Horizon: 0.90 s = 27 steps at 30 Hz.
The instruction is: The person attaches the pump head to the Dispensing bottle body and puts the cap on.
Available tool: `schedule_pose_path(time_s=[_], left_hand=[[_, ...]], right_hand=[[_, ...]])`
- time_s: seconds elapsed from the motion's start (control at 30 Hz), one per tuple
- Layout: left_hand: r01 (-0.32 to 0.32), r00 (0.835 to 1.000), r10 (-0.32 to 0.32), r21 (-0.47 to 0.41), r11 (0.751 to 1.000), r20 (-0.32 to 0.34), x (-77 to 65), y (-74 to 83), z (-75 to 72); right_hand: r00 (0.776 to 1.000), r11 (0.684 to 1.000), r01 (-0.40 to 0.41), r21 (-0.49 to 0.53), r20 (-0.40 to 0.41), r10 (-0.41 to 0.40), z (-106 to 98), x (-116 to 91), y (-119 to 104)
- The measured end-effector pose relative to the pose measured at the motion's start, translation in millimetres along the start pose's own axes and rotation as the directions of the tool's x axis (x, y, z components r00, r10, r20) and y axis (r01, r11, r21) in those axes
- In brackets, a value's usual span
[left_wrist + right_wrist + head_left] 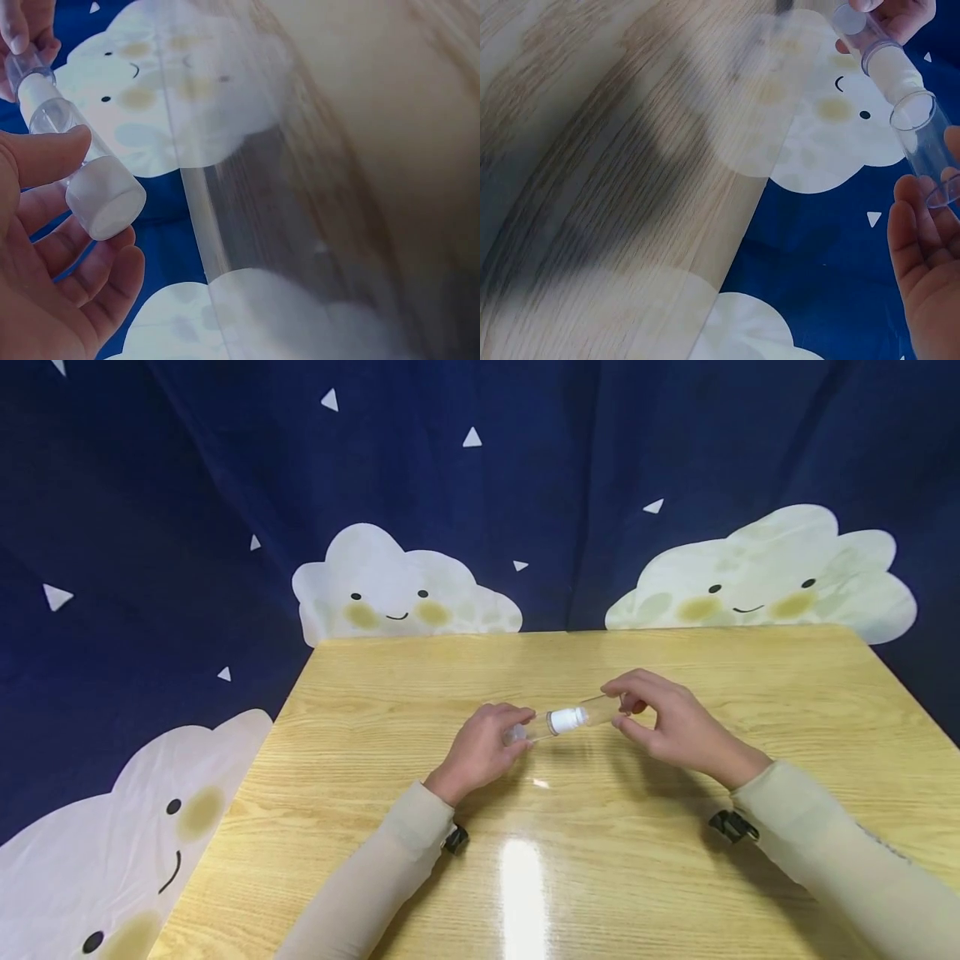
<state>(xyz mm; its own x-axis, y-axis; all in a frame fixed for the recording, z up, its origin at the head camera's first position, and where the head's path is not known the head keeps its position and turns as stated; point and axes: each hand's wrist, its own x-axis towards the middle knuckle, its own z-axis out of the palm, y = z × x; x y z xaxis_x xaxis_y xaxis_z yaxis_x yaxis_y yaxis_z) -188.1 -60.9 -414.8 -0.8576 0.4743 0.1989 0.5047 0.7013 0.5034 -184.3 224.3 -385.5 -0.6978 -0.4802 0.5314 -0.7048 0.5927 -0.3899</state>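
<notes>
Above the table, a small clear bottle with a white pump top lies nearly level between the hands. My left hand grips its body near the base, thumb on one side and fingers on the other. A clear, tube-like cap is pinched at its closed end by my right hand. The cap's open rim lines up with the white top; whether the two touch, I cannot tell. In the left wrist view, the bottle's pale, thick base points toward the camera.
A wooden table spreads beneath both hands, with a bright glare streak near the front. Behind it hangs a dark blue curtain with white triangles and smiling clouds. Each sleeve has a black device at the wrist.
</notes>
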Motion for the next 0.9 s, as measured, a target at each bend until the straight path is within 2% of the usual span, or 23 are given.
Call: schedule_pose_path(time_s=[0.3,0.6,0.9], left_hand=[[-0.016,1.0,0.016,0.001,1.0,-0.009,-0.2,1.1,-0.1],[-0.015,1.0,0.015,0.012,1.0,-0.006,-0.2,2.2,-0.7],[-0.03,1.0,0.03,0.014,0.999,-0.007,0.2,5.3,-1.7]], right_hand=[[0.999,0.999,-0.029,-0.02,0.045,0.03,4,3,-9],[0.998,0.999,-0.033,-0.013,0.049,0.034,6,6,-13],[0.998,0.999,-0.03,0.028,0.059,0.028,11,6,-15]])
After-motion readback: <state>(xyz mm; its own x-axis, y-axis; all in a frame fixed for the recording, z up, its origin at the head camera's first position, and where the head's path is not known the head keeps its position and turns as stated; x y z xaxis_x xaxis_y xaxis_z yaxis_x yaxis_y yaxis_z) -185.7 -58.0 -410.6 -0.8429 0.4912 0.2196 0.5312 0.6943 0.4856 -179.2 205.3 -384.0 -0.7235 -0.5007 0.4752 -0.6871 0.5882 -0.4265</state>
